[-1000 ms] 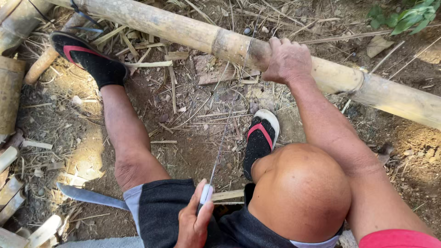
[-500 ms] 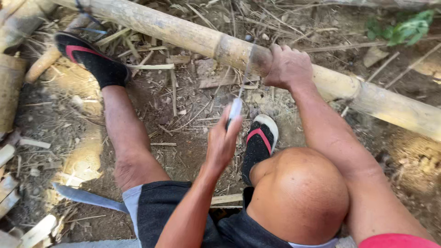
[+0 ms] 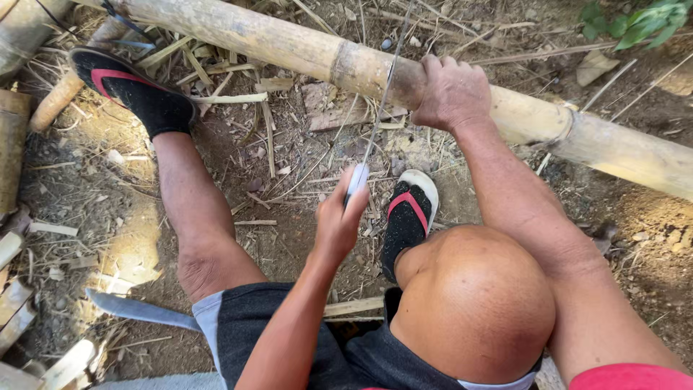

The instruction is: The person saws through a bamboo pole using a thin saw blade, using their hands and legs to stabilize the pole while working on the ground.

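A long thick bamboo pole lies slantwise across the dirt in front of me. My right hand grips it from above, just right of a node. My left hand is closed on the pale handle of a thin-bladed saw. The blade runs up and away from the handle and crosses the pole right beside my right hand. I am seated with my bent right knee in the foreground.
My feet wear black-and-red sandals, one far left, one below the pole. A long knife blade lies by my left thigh. Cut bamboo pieces are stacked at the left edge. Splinters cover the dirt, and green leaves show top right.
My left hand has pushed the saw forward, from near my lap up towards the pole. My right hand has stayed clamped on the bamboo.
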